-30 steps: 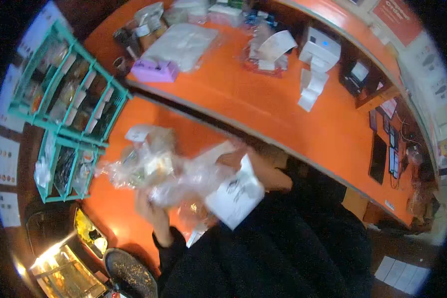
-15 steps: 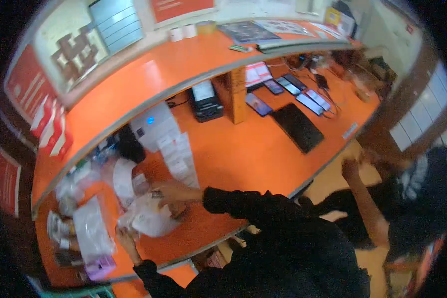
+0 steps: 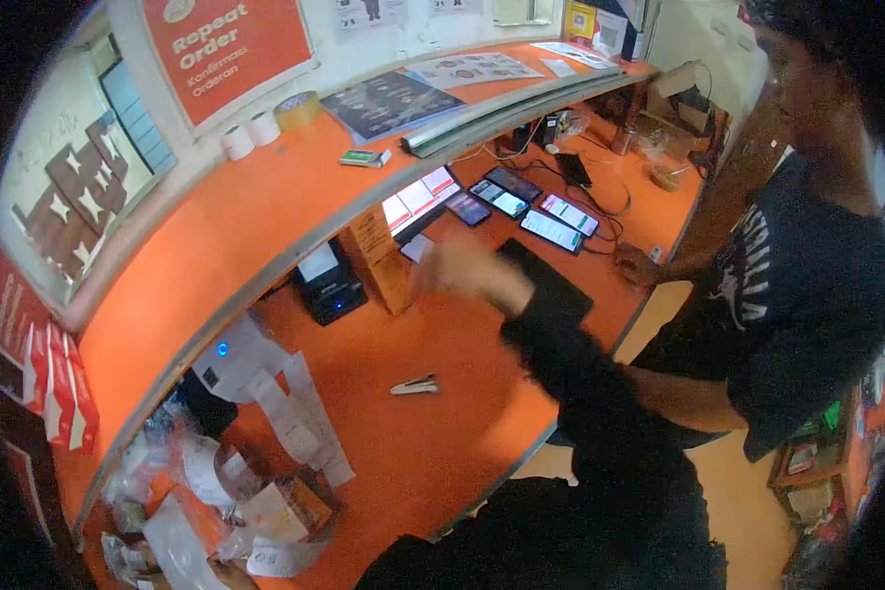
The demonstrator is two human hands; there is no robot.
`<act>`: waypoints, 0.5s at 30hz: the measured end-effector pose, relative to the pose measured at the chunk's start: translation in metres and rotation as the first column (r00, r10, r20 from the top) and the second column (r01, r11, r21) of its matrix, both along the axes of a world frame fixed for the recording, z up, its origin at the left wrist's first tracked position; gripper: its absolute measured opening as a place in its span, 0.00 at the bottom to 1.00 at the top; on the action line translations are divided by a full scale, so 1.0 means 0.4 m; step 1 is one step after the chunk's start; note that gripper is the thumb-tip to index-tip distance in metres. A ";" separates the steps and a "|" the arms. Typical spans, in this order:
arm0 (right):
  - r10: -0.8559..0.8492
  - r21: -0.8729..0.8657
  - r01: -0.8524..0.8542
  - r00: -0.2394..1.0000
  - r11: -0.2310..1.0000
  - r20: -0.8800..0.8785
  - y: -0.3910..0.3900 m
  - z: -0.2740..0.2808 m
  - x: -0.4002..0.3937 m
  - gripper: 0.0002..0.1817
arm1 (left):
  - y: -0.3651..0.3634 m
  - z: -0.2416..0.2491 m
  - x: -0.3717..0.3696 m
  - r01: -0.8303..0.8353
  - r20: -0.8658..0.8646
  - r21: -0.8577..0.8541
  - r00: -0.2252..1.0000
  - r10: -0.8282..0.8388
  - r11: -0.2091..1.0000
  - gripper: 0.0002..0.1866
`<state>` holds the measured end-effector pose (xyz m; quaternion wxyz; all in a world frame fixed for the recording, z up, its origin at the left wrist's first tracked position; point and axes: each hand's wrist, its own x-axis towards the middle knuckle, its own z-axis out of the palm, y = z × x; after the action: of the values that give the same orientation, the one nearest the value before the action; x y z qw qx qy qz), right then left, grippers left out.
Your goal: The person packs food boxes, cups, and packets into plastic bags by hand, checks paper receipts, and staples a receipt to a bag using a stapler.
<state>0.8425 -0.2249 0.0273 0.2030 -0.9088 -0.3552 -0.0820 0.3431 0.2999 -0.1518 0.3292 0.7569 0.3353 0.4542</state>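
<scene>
Blurred by motion, my right hand [image 3: 477, 275] reaches over the counter, overlapping the near edge of the black tablet [image 3: 546, 280]; its fingers are smeared. A small stapler [image 3: 415, 385] lies on the orange surface below it. My left hand [image 3: 232, 575] is low at the left, mostly in shadow, its fingers closed at the edge of a clear plastic bag [image 3: 234, 544]. Within the bag's folds sits a white and orange box [image 3: 273, 511], with a printed paper slip [image 3: 277, 559] in front. Long receipts [image 3: 300, 428] trail from the white printer [image 3: 249, 362] beside them.
Several phones [image 3: 551, 231] with cables lie at the back right. A black printer [image 3: 328, 285] stands by the wooden post [image 3: 377, 258] under the raised shelf [image 3: 216, 211]. A person [image 3: 757, 305] in a black shirt is close at the right, one hand [image 3: 639, 267] by the counter edge.
My right hand has left the bagged package and swung right toward the phones. The stapler now lies on the counter. My view has turned right; the other person has come closer to the counter.
</scene>
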 end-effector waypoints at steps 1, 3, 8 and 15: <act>-0.166 0.138 0.138 0.963 0.981 0.212 -0.076 0.090 0.099 0.11 | -0.032 0.046 0.030 -0.044 -0.067 0.063 0.997 0.048 0.997 0.19; -0.462 0.265 0.381 0.671 0.886 0.579 -0.254 0.210 0.376 0.14 | -0.076 0.126 0.090 -0.103 -0.145 0.175 0.981 0.130 0.979 0.19; -0.620 0.092 0.653 0.652 0.751 0.436 -0.570 0.288 0.625 0.24 | -0.091 0.253 0.203 -0.201 -0.218 0.331 0.934 0.282 0.922 0.19; -0.750 0.272 0.755 0.405 0.597 0.522 -0.655 0.212 0.949 0.19 | -0.047 0.390 0.273 -0.302 -0.282 0.432 0.850 0.445 0.850 0.19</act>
<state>1.2223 -0.4870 0.1123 0.0202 -0.8965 0.0470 -0.4401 0.4523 0.2811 0.0042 0.0135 0.7955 0.4424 0.4139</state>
